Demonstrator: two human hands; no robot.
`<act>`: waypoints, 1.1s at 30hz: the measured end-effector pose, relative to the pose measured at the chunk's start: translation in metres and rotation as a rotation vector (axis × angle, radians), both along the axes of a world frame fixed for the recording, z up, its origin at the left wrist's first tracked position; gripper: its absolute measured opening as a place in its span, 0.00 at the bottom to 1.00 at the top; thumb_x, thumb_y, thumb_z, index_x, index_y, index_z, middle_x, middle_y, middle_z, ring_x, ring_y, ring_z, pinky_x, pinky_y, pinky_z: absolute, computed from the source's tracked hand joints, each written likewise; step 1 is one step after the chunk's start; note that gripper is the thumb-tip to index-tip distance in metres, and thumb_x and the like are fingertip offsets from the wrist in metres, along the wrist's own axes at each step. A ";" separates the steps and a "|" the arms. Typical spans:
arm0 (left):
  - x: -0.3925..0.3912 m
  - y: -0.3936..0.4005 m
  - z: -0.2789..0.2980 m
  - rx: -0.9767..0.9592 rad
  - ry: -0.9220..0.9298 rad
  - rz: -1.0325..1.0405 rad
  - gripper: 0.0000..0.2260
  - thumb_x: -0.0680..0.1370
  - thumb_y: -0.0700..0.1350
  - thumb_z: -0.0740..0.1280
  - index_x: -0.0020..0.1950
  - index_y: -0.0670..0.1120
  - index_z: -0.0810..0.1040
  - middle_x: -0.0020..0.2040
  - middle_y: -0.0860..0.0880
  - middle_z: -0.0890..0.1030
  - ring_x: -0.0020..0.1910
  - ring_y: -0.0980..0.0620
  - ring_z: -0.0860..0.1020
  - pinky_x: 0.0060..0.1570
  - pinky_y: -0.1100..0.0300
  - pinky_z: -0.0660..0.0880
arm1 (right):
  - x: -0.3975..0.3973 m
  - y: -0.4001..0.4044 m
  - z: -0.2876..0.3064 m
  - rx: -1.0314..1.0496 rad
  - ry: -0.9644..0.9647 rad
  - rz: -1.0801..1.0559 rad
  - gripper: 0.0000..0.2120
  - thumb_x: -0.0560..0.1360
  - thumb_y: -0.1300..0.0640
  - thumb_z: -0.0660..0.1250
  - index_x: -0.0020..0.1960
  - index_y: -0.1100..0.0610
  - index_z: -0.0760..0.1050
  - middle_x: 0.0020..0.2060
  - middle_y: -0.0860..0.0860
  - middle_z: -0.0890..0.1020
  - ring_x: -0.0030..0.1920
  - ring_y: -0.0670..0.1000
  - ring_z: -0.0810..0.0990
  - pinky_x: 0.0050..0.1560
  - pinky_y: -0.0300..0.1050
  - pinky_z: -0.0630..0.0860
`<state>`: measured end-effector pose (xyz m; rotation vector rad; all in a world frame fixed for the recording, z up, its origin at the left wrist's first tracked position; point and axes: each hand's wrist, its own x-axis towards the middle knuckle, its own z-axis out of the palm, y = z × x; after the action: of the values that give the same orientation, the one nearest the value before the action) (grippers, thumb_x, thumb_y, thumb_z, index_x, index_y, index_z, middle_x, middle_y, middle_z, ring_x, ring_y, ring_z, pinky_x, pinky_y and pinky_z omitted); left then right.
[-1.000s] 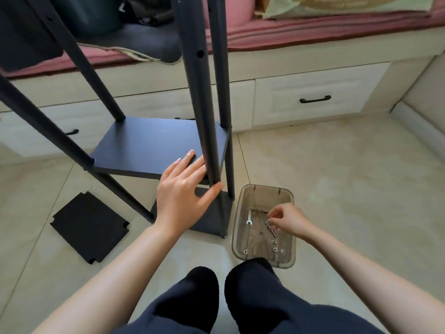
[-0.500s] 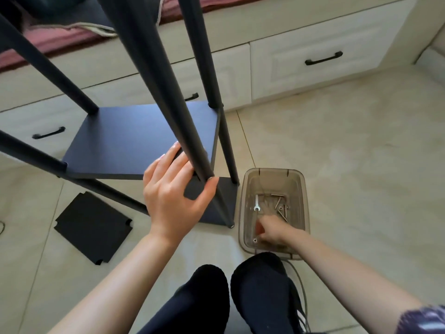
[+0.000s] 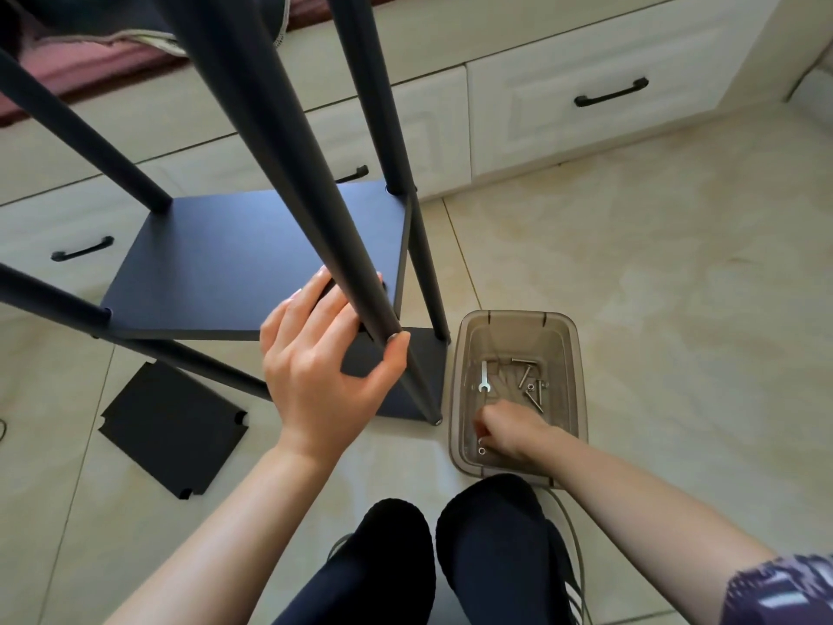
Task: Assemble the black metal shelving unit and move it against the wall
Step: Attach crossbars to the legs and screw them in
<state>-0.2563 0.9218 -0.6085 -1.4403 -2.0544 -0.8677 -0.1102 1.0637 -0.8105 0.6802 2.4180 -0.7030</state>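
Note:
The black shelving unit stands in front of me, with its middle shelf board [image 3: 252, 263] fixed between four dark posts. My left hand [image 3: 324, 354] holds the near front post [image 3: 288, 142] at the board's corner, fingers lying on the board and thumb hooked round the post. A lower shelf [image 3: 421, 354] shows beneath. My right hand [image 3: 509, 433] reaches down into a clear brown plastic tray [image 3: 581, 385], its fingers curled over small washers [image 3: 482, 451]. I cannot see whether they pinch one. A small wrench [image 3: 484, 376] and several bolts [image 3: 525, 376] lie further back in the tray.
A loose black shelf panel [image 3: 171, 426] lies flat on the tiled floor at the left. White drawers with black handles [image 3: 586, 83] run along the back under a cushioned bench. My knees [image 3: 387, 557] are at the bottom, with a grey cable [image 3: 572, 534] beside them.
My right hand has moved from the bolts in the middle of the tray to its near end with the washers. My head has come closer and tilted down. The left hand stays at the post.

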 end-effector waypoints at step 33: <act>0.000 -0.001 0.000 -0.008 0.003 0.012 0.16 0.80 0.54 0.66 0.58 0.44 0.84 0.62 0.49 0.82 0.66 0.44 0.78 0.63 0.42 0.72 | 0.003 -0.002 0.003 0.181 -0.004 0.231 0.13 0.76 0.72 0.60 0.59 0.64 0.74 0.52 0.60 0.78 0.49 0.59 0.78 0.47 0.51 0.73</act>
<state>-0.2566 0.9213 -0.6085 -1.4308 -2.0639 -0.8529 -0.1077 1.0613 -0.8075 0.4592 2.5245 -0.3929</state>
